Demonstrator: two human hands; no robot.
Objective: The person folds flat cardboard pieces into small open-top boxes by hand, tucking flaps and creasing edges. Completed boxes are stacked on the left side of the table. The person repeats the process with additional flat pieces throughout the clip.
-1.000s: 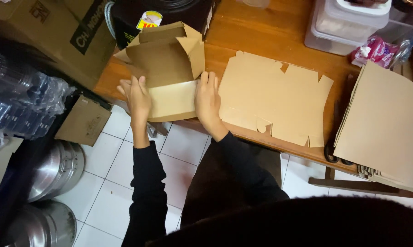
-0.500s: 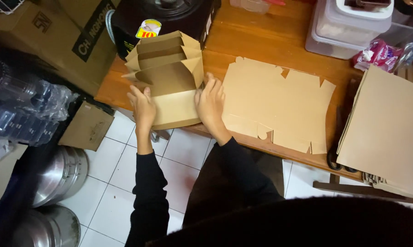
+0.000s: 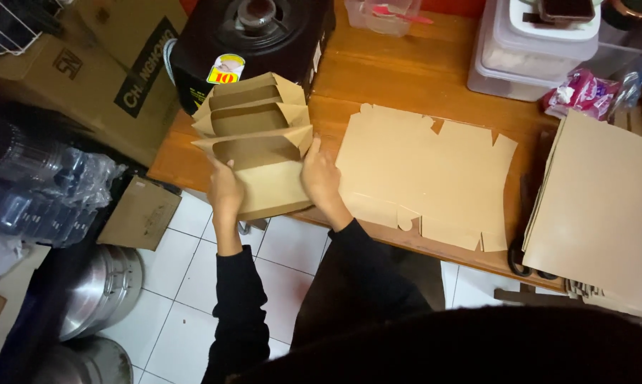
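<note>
Both hands, left hand (image 3: pixel 225 190) and right hand (image 3: pixel 319 178), apparently clasp the cardboard box (image 3: pixel 260 153) between them.

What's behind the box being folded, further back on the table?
Right behind the half-folded cardboard box, held by the left hand and right hand, sits a black appliance with a yellow sticker. The box's raised flaps hide the appliance's lower front.
</note>
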